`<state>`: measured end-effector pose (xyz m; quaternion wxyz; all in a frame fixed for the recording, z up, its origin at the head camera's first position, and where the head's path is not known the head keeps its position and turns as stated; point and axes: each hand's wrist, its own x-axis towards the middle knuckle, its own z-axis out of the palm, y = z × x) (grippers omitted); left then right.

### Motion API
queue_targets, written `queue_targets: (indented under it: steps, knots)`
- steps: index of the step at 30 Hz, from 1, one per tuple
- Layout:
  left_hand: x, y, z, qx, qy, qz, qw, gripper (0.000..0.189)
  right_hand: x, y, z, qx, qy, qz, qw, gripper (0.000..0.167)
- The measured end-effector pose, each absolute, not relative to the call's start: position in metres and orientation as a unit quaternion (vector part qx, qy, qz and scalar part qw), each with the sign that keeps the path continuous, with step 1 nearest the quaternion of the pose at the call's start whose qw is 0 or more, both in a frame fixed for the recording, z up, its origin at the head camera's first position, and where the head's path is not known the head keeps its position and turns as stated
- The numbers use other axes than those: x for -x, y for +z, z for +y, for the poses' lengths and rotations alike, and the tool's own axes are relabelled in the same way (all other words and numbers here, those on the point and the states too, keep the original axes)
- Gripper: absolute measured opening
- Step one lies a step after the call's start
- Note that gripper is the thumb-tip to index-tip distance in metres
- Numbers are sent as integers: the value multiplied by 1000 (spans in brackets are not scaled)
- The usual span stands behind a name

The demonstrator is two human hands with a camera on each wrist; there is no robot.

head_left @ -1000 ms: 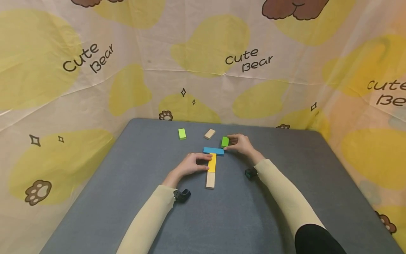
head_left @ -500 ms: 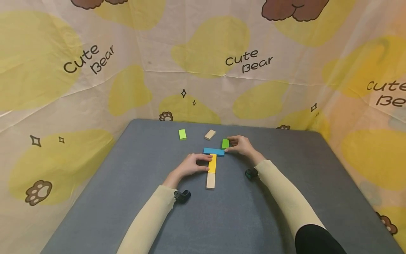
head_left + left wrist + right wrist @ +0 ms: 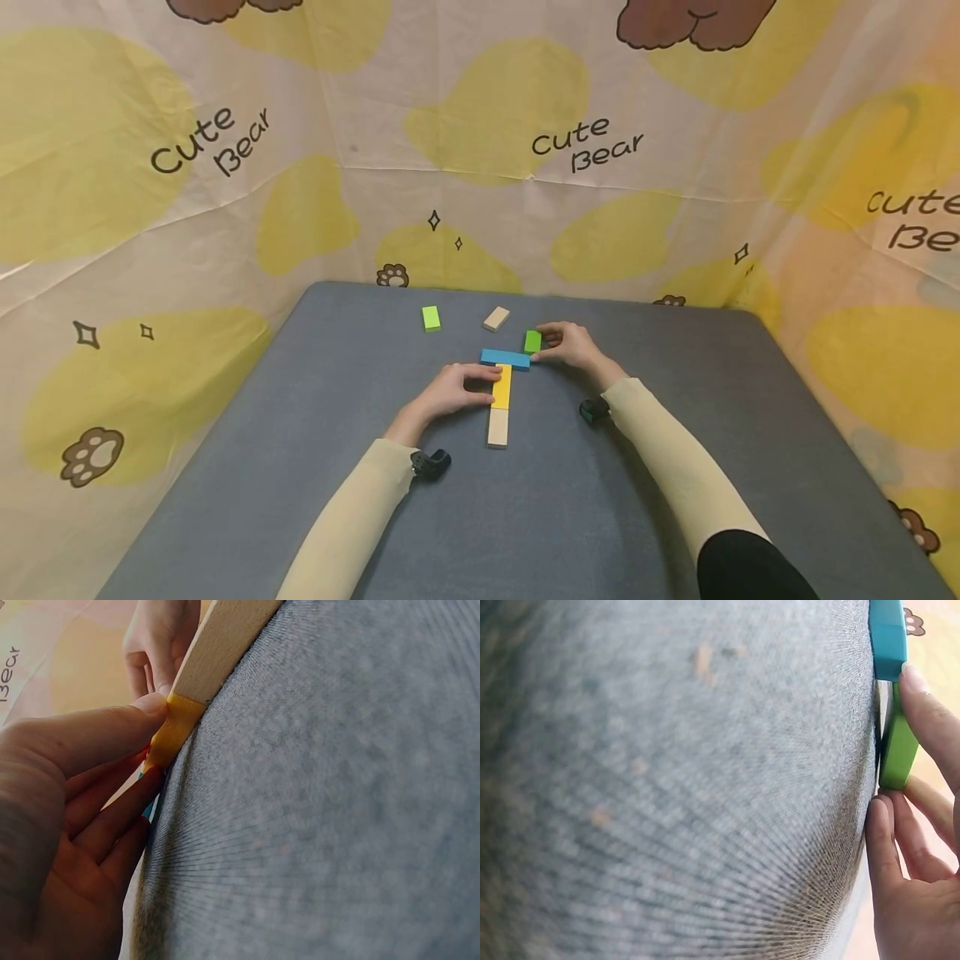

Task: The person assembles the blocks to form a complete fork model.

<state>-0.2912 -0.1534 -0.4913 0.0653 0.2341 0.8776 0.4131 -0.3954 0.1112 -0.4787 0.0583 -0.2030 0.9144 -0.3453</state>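
Observation:
A yellow block [image 3: 502, 387] and a plain wooden block [image 3: 498, 427] lie end to end on the table, with a blue block [image 3: 505, 359] crosswise at their far end. My left hand [image 3: 447, 389] holds the yellow block from the left, thumb nearer the wooden block and fingers towards the blue one. Just behind the blue block's right end, my right hand [image 3: 570, 344] pinches a green block [image 3: 533, 342] by its ends. In the right wrist view the thumb [image 3: 930, 712] lies where the green and blue blocks meet; the fingers are at the opposite end.
Farther back on the grey table [image 3: 225, 500] lie a light green block [image 3: 431, 318] and another plain wooden block [image 3: 496, 318]. A patterned cloth [image 3: 480, 125] hangs behind the table and along its sides.
My right hand has drawn the green block slightly nearer, up to the back of the blue block's right end. The left hand and its blocks stay in place.

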Motion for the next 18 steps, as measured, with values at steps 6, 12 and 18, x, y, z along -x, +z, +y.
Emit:
queue_targets:
  steps: [6,12,18]
  knots:
    - [291,-493,-153,-234,413,877,68,42,395,-479,111,200,-345,914,69,72]
    - [292,-493,-153,-232,412,878,69,41,395,-478,112,196,-343,915,79,72]
    - [292,-493,-153,-230,409,880,69,41,396,-477,113,205,-344,912,88,72]
